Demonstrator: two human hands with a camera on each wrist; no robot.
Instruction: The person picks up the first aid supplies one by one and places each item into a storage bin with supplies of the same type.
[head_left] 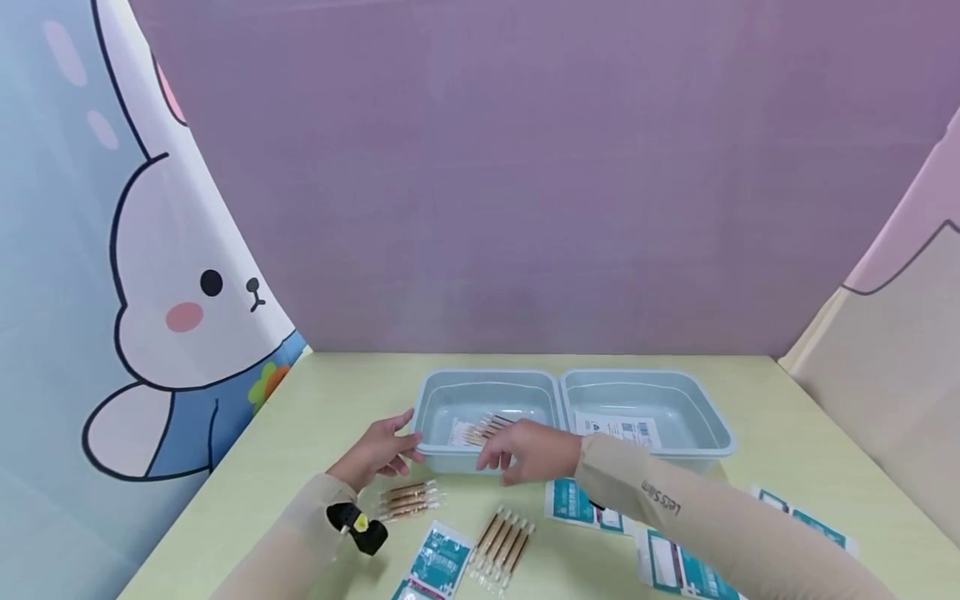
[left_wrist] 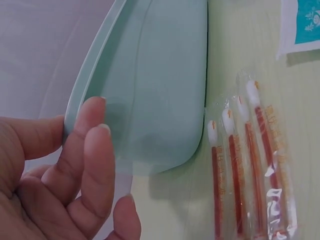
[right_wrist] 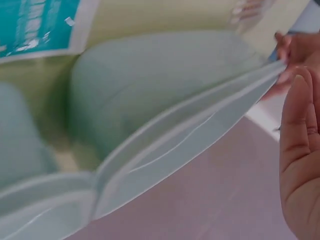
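Note:
My left hand (head_left: 378, 454) pinches the left rim of the left pale blue tub (head_left: 450, 402); in the left wrist view the thumb lies on one side of the rim, fingers on the other. Over that tub's front rim hangs my right hand (head_left: 536, 450), fingers loosely bent downward with nothing visible between them. Just beyond it, inside the tub, lies a clear pack of cotton swabs (head_left: 491, 425), partly hidden by the hand. Two more swab packs are on the table: one (head_left: 408, 500) below my left hand, another (head_left: 501, 546) nearer me.
A second pale blue tub (head_left: 682, 396) adjoins on the right, holding a white printed packet (head_left: 618, 429). Teal-and-white packets lie in front: one (head_left: 438, 560) beside the near swabs, another (head_left: 581, 504) under the right forearm, others (head_left: 813, 525) further right. A purple backdrop (head_left: 525, 208) rises behind the table.

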